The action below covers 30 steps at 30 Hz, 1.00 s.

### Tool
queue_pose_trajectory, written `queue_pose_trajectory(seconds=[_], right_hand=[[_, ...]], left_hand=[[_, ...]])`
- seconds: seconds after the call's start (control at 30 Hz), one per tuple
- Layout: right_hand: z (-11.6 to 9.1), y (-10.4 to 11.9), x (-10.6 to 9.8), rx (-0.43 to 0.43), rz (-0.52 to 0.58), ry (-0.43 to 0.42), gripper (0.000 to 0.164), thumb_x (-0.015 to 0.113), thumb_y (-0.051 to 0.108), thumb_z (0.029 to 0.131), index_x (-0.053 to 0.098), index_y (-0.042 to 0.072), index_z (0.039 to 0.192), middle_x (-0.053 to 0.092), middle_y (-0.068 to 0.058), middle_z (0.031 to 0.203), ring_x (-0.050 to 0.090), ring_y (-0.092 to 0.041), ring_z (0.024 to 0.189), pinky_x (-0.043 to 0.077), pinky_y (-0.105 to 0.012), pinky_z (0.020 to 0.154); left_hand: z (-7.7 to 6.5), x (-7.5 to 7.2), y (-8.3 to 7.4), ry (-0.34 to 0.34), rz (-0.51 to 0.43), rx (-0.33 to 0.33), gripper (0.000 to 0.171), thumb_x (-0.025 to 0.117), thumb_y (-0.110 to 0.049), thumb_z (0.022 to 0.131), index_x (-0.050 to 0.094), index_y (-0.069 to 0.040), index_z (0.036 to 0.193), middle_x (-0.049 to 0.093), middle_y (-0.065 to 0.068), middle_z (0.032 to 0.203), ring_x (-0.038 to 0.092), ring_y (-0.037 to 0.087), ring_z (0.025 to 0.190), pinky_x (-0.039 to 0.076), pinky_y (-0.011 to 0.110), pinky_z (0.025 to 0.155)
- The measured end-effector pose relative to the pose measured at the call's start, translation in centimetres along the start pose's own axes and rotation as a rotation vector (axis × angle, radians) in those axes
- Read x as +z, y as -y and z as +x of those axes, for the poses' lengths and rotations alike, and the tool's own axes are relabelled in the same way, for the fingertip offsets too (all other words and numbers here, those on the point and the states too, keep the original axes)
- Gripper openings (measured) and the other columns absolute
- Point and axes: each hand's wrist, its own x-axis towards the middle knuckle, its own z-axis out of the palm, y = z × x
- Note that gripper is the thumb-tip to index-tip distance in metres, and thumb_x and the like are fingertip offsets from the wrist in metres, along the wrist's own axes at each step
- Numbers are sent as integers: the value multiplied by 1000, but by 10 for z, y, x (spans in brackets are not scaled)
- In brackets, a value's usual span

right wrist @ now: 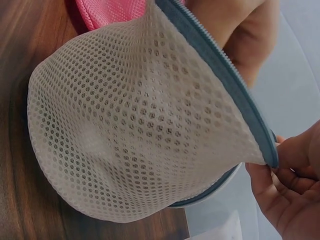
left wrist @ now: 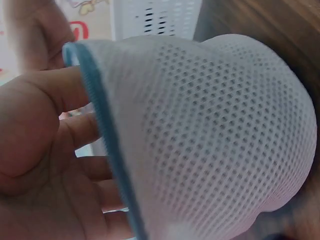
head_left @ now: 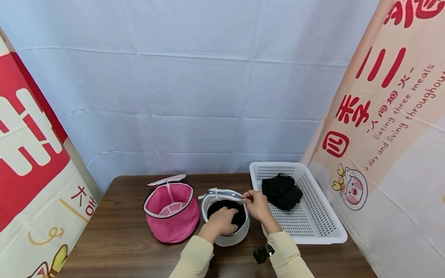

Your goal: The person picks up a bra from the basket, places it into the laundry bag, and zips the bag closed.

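Note:
A white mesh laundry bag (head_left: 231,241) with a blue-grey zip edge (right wrist: 220,65) stands unzipped on the table, its lid flap folded back. Black cloth (head_left: 214,207) lies inside it. My left hand (head_left: 222,221) reaches into the mouth over the cloth; its fingers (left wrist: 75,90) extend past the rim, with the tips hidden behind the mesh. At the bag's right rim, my right hand (head_left: 257,205) pinches the zip edge between thumb and fingers, pulling that corner outward.
A pink mesh laundry bag (head_left: 170,227) stands open to the left, its lid raised at the back. To the right, a white plastic basket (head_left: 313,227) holds crumpled black cloth (head_left: 281,191). The brown wooden table (head_left: 114,231) meets a hung pale cloth at the back.

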Motion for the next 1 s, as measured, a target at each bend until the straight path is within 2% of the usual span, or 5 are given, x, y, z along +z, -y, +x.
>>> queue_pose_trajectory(seconds=[0.2,0.47,0.67,0.8,1.0], right_hand=[[0,0,0,-7,1,-14,9,65,-3,81,67,6,80,62,1,74,55,-13,64,44,-30,58],[0,-3,1,17,22,-7,9,66,-3,80,67,6,79,61,1,73,55,-13,63,44,-30,58],[0,-6,1,6,44,-17,10,66,-5,80,66,5,78,61,-1,72,55,-13,63,44,-30,57],[-1,-5,1,11,53,-12,9,65,-4,81,67,4,79,61,-1,72,55,-13,62,44,-30,56],[-2,-7,1,3,53,-9,9,65,-4,81,67,5,80,62,0,72,55,-13,61,44,-29,55]], left_hand=[[-9,-11,4,-90,6,18,45,70,-26,80,61,-11,121,59,11,109,56,24,97,47,39,77],[-11,-10,15,-214,2,35,40,70,-24,80,63,-10,117,60,11,105,58,26,94,47,38,76],[-13,-11,19,-328,55,22,41,72,-28,77,64,-12,114,60,9,104,59,27,91,48,42,72],[-14,-12,22,-364,89,-5,43,73,-31,76,64,-15,116,58,9,107,57,27,95,47,46,71],[-15,-9,27,-408,78,-29,44,70,-31,78,63,-14,118,57,13,114,55,29,100,44,47,72]])
